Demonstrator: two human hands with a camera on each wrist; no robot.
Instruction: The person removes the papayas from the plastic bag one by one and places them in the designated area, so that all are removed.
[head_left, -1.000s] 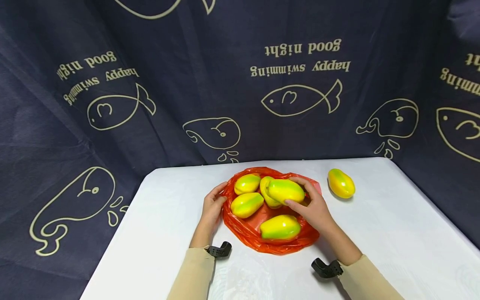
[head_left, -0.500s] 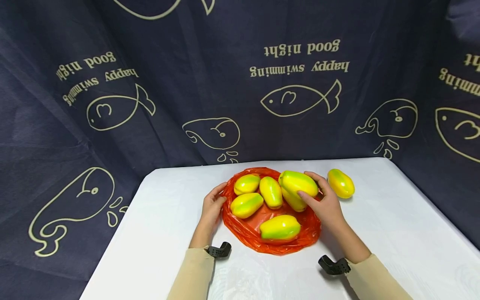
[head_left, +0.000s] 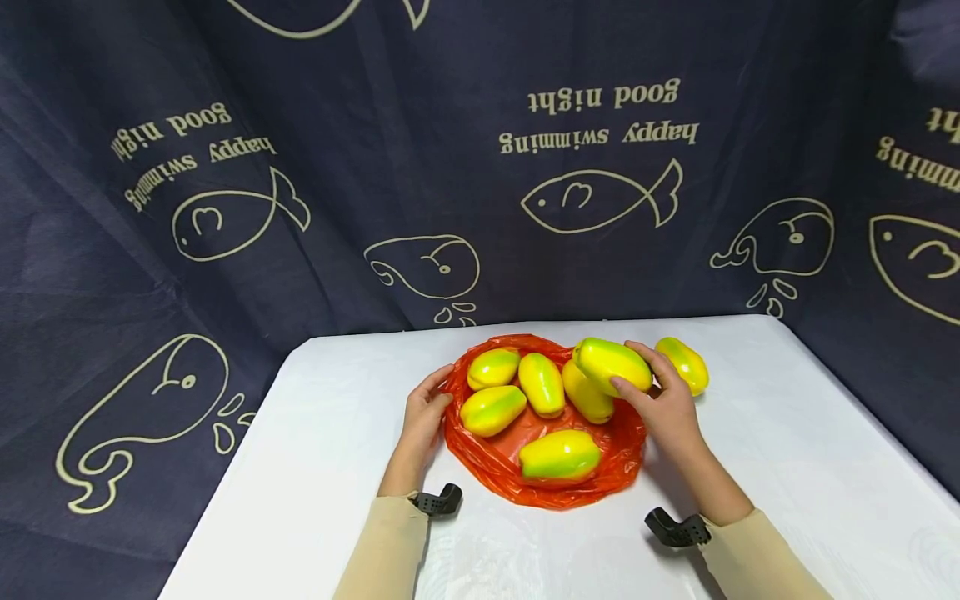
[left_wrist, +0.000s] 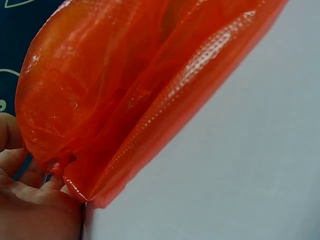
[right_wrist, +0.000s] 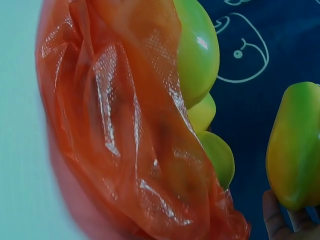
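A red plastic bag (head_left: 617, 471) lies with its mouth spread wide in the head view, several yellow-green papayas (head_left: 560, 455) inside it. At its left edge, my left hand (head_left: 426, 414) grips the rim; the left wrist view shows the bag's bunched film (left_wrist: 57, 166) between the fingers. My right hand (head_left: 670, 408) holds one papaya (head_left: 611, 363) between thumb and fingers, raised over the bag's right rim. That held papaya overlaps another papaya (head_left: 588, 398) in the bag. From the right wrist, the held papaya (right_wrist: 295, 145) appears beside the bag, fingertips at its lower end.
A single papaya (head_left: 684, 367) lies outside the bag on the white table (head_left: 780, 433), just behind my right hand. A dark blue curtain (head_left: 450, 167) with fish and whale drawings hangs behind the table's far edge.
My right hand has carried its papaya rightward from over the bag's middle to its right rim, uncovering a papaya beneath. My left hand has stayed in place.
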